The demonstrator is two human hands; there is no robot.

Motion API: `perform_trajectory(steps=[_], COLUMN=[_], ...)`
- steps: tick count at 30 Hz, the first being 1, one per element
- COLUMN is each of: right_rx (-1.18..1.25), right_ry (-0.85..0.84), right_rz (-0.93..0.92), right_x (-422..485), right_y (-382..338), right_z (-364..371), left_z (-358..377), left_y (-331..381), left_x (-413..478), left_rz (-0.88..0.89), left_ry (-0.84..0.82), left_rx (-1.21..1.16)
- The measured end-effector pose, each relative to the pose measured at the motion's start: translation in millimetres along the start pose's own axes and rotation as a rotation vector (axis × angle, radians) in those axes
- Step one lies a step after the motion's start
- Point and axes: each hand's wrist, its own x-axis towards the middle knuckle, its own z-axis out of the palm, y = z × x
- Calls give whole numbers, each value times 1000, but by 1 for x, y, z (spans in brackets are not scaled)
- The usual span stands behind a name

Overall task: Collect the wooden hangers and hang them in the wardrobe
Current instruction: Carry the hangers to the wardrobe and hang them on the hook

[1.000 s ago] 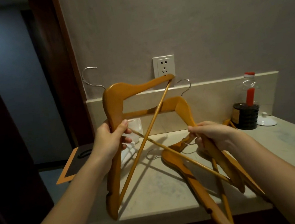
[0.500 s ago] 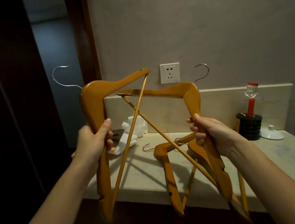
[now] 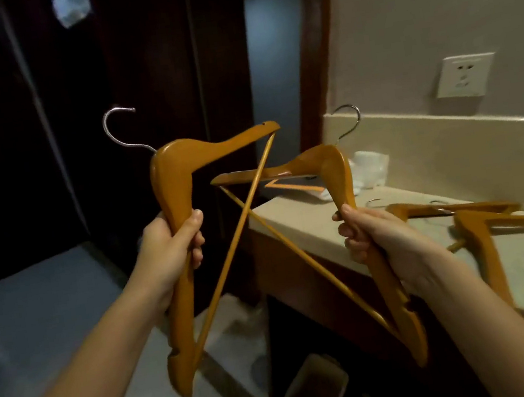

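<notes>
Wooden hangers, amber varnish, steel hooks; at least four in view.

- Item one, left hanger (image 3: pixel 170 191): in the air off the left end of the counter (image 3: pixel 290 218), hook up. The left hand (image 3: pixel 173 244) is wrapped round one arm of it.
- Item two, right hanger (image 3: pixel 337 171): above the counter's front edge. The right hand (image 3: pixel 370 237) is wrapped round one arm, and its bar crosses the left hanger's bar.
- Remaining items, spare hangers (image 3: pixel 474 235): lying flat on the counter and overlapping; blur hides the exact count.
- Socket (image 3: pixel 464 75): on the wall above the counter.
- Bin (image 3: pixel 314 389): on the floor below the counter.
- Panels (image 3: pixel 150 62): dark, left of the counter; whether they are the wardrobe cannot be told.

Progress, judged: collection is partly done, with two hangers in hand and the spares uncollected. None is hung yet.
</notes>
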Motion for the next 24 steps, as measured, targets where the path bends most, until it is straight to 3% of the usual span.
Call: perform_trajectory(steps=[7, 18, 24], right_rx=[-79, -330, -477], right_ry=[-261, -435, -504], right_rz=[110, 460, 620], right_x=[20, 39, 35], right_y=[81, 240, 314], right_z=[84, 186, 229], left_z=[-86, -193, -245], left_y=[-55, -182, -250], left_x=[-61, -150, -208], left_rz=[-165, -580, -888], left_ry=[172, 287, 298], left_rx=[153, 342, 290])
